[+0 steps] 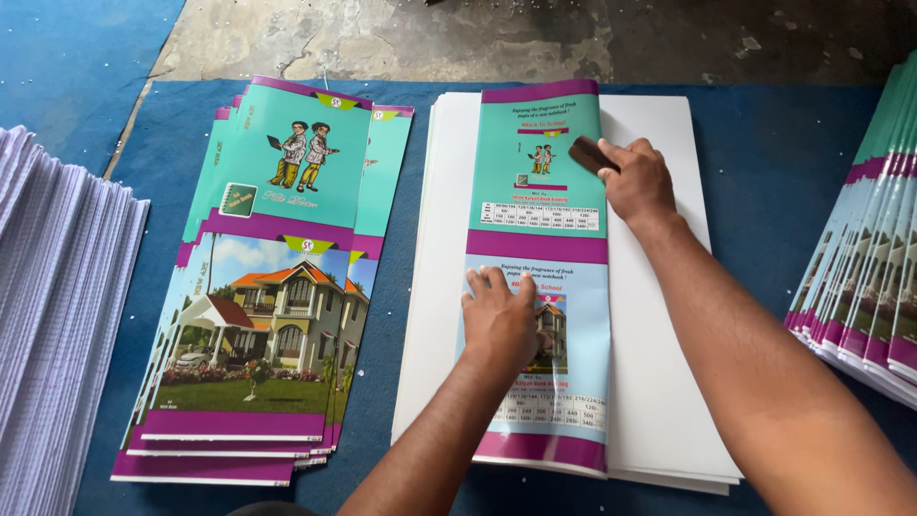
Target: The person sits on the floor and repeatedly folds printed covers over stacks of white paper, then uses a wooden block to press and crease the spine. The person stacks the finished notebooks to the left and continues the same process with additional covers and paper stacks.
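Pressing folded cover flat, left hand fingers spread, right hand fingers clamped on dark block, white sheet's right margin bare.

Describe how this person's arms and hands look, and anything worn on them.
Both forearms are bare as far as the picture shows: no sleeve is visible. The left hand and the right hand wear no gloves, and no ring, watch or wristband is visible. Fingernails are short and unpainted.

Likely notebook bindery: printed cover stacks, paper piles.
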